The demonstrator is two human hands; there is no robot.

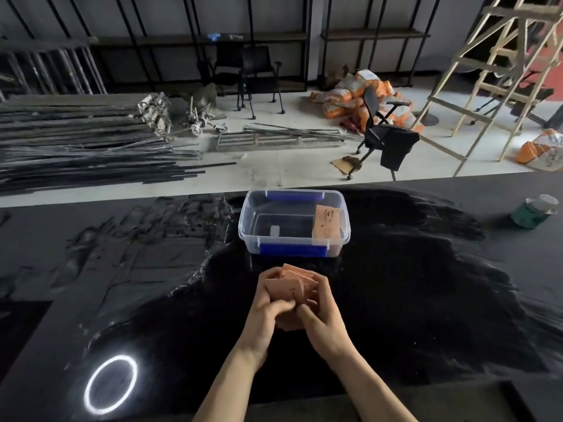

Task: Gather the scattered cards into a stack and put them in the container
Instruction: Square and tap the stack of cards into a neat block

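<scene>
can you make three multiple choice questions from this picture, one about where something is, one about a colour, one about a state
1. Where is the clear container relative to the hands?
A. on the table beyond them
B. on the floor
C. left of them at the table's near edge

2. What colour are the container's clips?
A. red
B. blue
C. yellow

3. What state are the cards in the hands in?
A. spread flat across the table
B. already all inside the container
C. held in a loose, uneven bunch between both hands

Answers:
1. A, the container sits on the dark table farther from the person than the left hand and right hand.
2. B, the clips on its long sides are blue.
3. C, both hands hold the bunch above the table, its edges not yet squared; a separate card leans inside the container.
</scene>
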